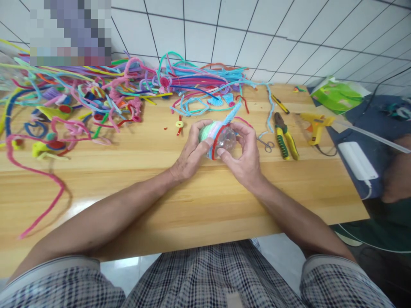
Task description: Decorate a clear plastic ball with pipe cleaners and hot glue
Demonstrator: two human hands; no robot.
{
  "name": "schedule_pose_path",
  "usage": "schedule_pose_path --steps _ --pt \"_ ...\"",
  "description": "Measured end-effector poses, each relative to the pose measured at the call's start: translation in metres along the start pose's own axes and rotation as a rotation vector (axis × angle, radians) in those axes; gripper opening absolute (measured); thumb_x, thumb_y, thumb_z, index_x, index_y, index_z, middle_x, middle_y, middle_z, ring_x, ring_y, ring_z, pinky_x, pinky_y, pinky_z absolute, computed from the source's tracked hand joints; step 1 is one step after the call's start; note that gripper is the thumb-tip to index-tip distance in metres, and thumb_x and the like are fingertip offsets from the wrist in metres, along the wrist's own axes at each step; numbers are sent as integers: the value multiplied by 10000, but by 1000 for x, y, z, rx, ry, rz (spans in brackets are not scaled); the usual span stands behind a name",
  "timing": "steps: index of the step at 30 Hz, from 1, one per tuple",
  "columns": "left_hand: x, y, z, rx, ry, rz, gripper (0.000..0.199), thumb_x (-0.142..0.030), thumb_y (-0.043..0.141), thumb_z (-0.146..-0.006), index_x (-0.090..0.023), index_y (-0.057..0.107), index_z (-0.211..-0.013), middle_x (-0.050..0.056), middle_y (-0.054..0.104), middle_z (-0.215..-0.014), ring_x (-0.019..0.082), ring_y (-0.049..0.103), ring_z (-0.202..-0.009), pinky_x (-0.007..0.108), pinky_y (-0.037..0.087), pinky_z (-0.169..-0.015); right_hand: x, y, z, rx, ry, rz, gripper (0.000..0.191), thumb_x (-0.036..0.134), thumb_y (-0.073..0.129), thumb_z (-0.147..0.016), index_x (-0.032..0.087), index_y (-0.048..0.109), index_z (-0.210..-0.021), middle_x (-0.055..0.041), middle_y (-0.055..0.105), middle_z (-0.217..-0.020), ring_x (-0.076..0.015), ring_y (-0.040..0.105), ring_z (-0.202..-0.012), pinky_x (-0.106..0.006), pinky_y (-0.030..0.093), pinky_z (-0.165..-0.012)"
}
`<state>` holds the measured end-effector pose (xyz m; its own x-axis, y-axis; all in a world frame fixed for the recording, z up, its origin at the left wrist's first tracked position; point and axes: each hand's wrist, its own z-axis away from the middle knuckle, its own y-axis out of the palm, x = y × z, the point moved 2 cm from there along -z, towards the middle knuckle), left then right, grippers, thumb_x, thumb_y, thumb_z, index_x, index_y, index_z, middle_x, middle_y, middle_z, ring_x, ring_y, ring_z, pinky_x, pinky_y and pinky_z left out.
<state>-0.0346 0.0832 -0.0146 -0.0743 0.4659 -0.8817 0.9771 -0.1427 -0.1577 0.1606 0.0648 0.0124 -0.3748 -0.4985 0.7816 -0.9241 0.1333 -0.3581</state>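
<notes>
Between my hands is a rounded clear plastic container (227,140), lying on its side above the table. Green, pink and light blue pipe cleaners wrap its left part, and a red pipe cleaner (215,147) circles its middle. The loose end of a light blue pipe cleaner (232,113) sticks up and away from it. My left hand (193,150) is closed around the wrapped side, thumb near the blue band. On the right, my right hand (245,155) grips the bare plastic side, its thumb beside the red band.
Pipe cleaners (192,81) in many colours heap along the back and left. To the right lie small scissors (266,144), pliers (285,139), a yellow-handled cutter (280,104) and a yellow glue gun (317,128). Another person's arm (398,171) shows at the far right, near a white device (358,160).
</notes>
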Motion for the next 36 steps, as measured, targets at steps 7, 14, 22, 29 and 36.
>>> schedule_pose_path --steps 7,14,22,29,36 --pt "0 1 -1 14 -45 -8 601 -703 582 -1122 -294 479 -1550 109 622 -1530 311 639 -1418 500 548 -1242 3 1 1 -1 0 10 660 366 847 -906 321 552 -1495 -136 682 -1516 -354 687 -1435 -625 605 -1212" --pt "-1 1 -1 2 -41 31 545 -704 457 -1165 -305 494 -1535 101 630 -1520 307 638 -1437 511 544 -1250 2 -1 -1 -2 3 17 687 346 860 -879 315 552 -1492 -138 692 -1537 -358 685 -1440 -629 590 -1221" --pt "1 1 -2 -3 -34 12 579 -706 582 -1122 -294 504 -1521 95 638 -1494 301 642 -1393 485 555 -1218 6 -4 -3 37 31 25 660 368 871 -896 325 574 -1484 -120 699 -1525 -340 689 -1438 -590 596 -1226" --pt "0 1 -1 -4 -53 46 547 -715 501 -1150 -300 524 -1505 94 648 -1493 296 639 -1408 489 543 -1227 5 -4 -4 34 37 33 650 387 876 -887 320 586 -1465 -119 718 -1500 -337 699 -1414 -586 602 -1214" --pt "2 1 0 14 -63 -7 572 -716 557 -1126 -300 481 -1511 100 641 -1488 298 651 -1380 487 553 -1213 5 -5 -3 45 62 32 647 423 885 -896 330 592 -1465 -114 720 -1508 -341 697 -1423 -592 606 -1222"
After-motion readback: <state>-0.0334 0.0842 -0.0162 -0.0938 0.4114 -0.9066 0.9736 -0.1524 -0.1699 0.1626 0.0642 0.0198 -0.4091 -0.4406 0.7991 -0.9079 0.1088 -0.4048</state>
